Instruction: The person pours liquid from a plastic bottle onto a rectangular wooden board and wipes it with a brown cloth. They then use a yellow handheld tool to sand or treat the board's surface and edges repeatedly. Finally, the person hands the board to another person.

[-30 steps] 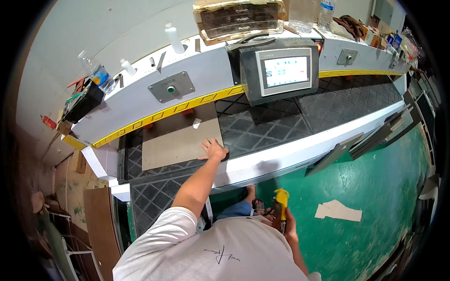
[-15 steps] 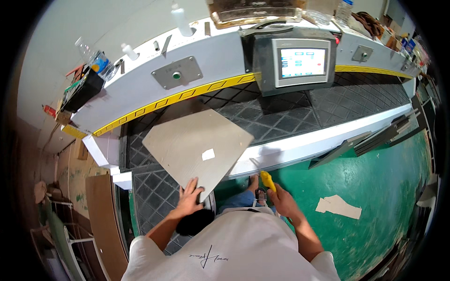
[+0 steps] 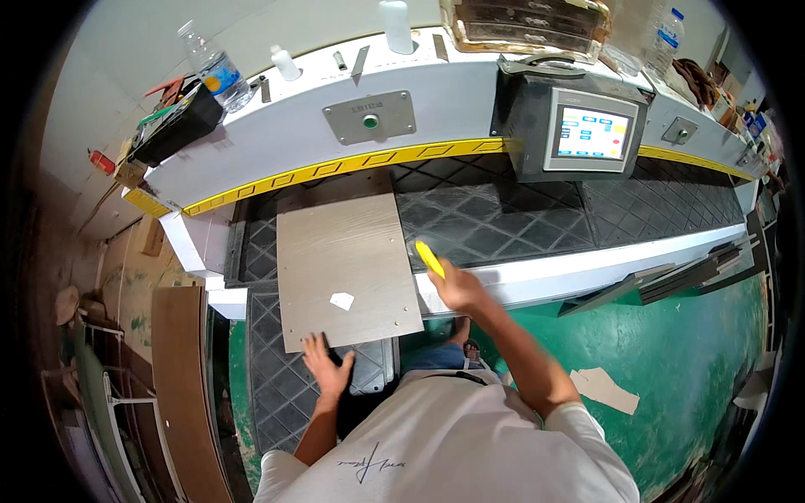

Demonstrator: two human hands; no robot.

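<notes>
On the black diamond-patterned belt [image 3: 503, 222] lies the flat grey wood-grain rectangular panel [image 3: 345, 272], its near edge overhanging toward you. Your left hand [image 3: 325, 366] rests open-fingered at that near edge. Your right hand [image 3: 457, 289] is closed around a yellow-handled tool [image 3: 429, 258] just beside the panel's right edge.

Bright, even indoor light, seemingly from overhead — shadows soft and short. The lit touchscreen [image 3: 593, 132] glows, slightly washed out. Beneath it, a dull sheen on the black ribbed belt [image 3: 503, 220]. The white machine rail [image 3: 587, 270] below the screen reads near blown-out. Strong fisheye bending; black vignette rings the frame. Left of the screen, edges darken and soften.
</notes>
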